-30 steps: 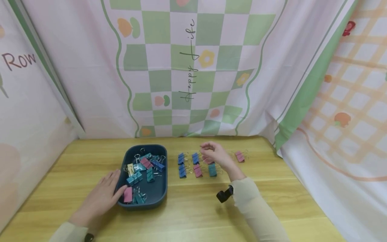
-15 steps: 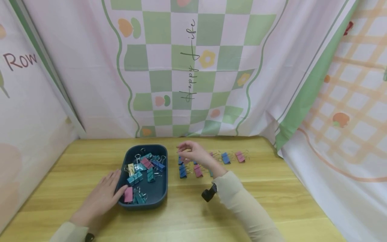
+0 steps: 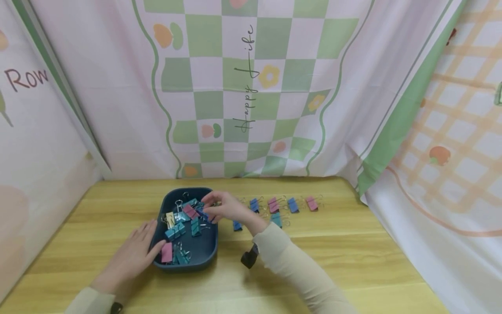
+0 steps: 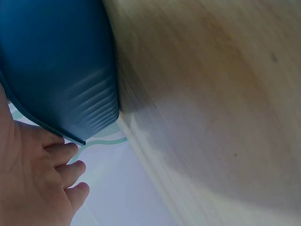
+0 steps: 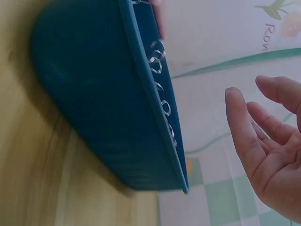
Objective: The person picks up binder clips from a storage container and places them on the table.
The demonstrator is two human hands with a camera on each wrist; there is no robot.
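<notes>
A dark blue plastic bin [image 3: 204, 257] with several binder clips in it stands on the table. My left hand [image 3: 131, 253] rests along its left rim, fingers straight, the thumb over the edge beside a pink binder clip [image 3: 166, 252]. In the left wrist view, the fingers of that hand lie against the outside of the bin [image 4: 61, 61]. My right hand [image 3: 227, 207] is above the bin's right rim, close to a blue binder clip [image 3: 201, 213]. In the right wrist view, the right hand [image 5: 273, 146] has thumb and fingertips apart, with nothing between them.
To the bin's right, several binder clips lie in two rows, among them a teal one [image 3: 276, 219], a blue one [image 3: 293, 205] and a pink one [image 3: 312, 203]. My right forearm partly covers the rows. Patterned curtains [image 3: 251, 109] surround the wooden table [image 3: 333, 261].
My right hand has moved left from above the rows of binder clips to the bin's right side, uncovering clips in the upper row. The left hand and the bin have stayed put.
</notes>
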